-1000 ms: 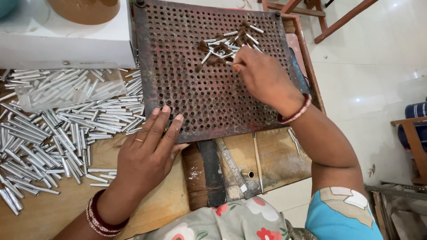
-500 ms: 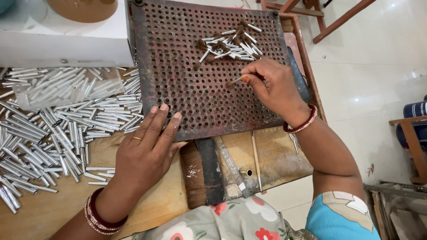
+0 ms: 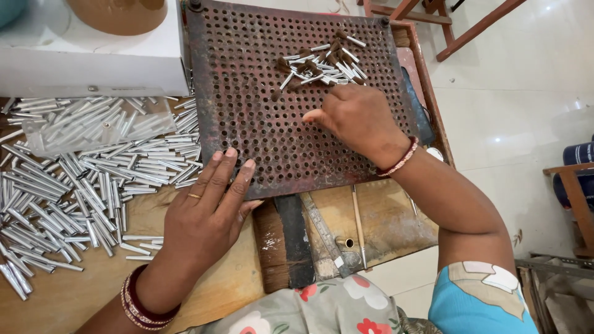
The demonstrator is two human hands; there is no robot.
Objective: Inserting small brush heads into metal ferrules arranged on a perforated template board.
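I see the right hand (image 3: 362, 117) curled on the perforated plate (image 3: 247, 124), fingertips closed; contents not visible. The tipped pins (image 3: 322, 59) lie just beyond it toward the desk's far edge, axes mixed. Left hand (image 3: 207, 207) rests flat, fingers spread, on the plate's near edge, farther away.

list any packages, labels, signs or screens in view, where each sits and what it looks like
White box: top left, beside the perforated plate; rectangular, plain white, a brown round thing on top.
Clear plastic bag: just below the box, on the heap of silver tubes; flat, see-through, tubes inside.
No labels, signs or screens show.
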